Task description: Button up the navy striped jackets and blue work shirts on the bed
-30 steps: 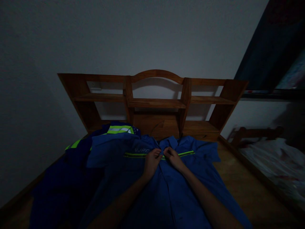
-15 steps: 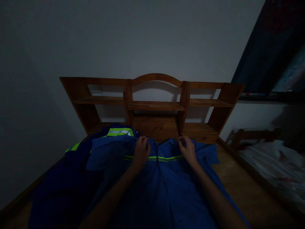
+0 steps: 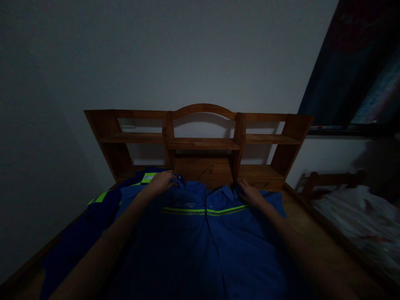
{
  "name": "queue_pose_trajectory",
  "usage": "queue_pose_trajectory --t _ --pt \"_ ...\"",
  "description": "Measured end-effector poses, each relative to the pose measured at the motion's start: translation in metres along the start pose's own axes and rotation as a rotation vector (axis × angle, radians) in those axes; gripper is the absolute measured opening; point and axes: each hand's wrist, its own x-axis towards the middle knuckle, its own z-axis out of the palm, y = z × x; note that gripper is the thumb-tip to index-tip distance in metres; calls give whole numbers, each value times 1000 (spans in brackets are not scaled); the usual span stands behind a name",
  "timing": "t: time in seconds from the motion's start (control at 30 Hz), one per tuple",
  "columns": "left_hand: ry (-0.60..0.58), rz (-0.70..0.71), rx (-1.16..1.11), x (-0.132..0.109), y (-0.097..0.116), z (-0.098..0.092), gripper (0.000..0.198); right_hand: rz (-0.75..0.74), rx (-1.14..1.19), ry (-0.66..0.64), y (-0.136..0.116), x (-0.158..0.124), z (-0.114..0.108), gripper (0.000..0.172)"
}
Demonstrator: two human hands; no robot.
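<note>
A blue short-sleeved work shirt (image 3: 184,241) lies spread out before me, front side up, its collar towards the headboard. A yellow-green stripe crosses its chest, with pale lettering above it on the left. My left hand (image 3: 161,183) is at the shirt's left shoulder beside the collar, fingers bent over the cloth. At the opposite shoulder, my right hand (image 3: 250,194) has its fingers and thumb closed on the fabric. Dim light hides the fingertips' exact hold. Under the shirt's left side lies a darker blue garment (image 3: 78,233) with bright reflective bands.
A wooden headboard with shelves (image 3: 203,143) stands against the wall just beyond the collar. Wooden boards (image 3: 300,225) show to the right of the shirt. Farther right are a pale plastic-looking bundle (image 3: 359,221), a wooden chair-like back (image 3: 331,179) and a dark curtain (image 3: 325,75).
My left hand has moved left, from over the chest to the shoulder, uncovering the lettering. My right hand has lowered onto the other shoulder. The view has shifted slightly.
</note>
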Motion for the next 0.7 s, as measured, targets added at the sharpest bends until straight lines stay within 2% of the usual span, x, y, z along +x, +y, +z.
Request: queue_pose_trajectory --t 0.07,0.13,0.23,0.3,0.37,0.47,0.53,0.6,0.7 --pt "108 -41 62 -7 5 -18 26 -8 19 -43 1 -4 3 55" --pt "194 -114 130 -13 8 -32 36 12 33 -70 2 -9 7 39" --pt "230 -224 199 -20 8 -43 48 65 58 -38 3 -16 9 21" --pt "258 -295 202 -19 4 -42 51 126 81 39 3 -18 6 22" --pt "286 -354 103 -16 -1 -39 49 206 116 148 4 -17 -3 25" --pt "293 -418 -267 -7 -9 -32 43 341 186 342 9 -9 -28 29" --pt "341 -442 -467 0 -11 -28 41 419 231 466 12 -1 -47 32" --pt "448 -433 -491 7 -8 -25 40 466 268 572 13 7 -65 35" --pt "602 -340 -339 17 2 -16 39 468 314 671 6 16 -77 36"
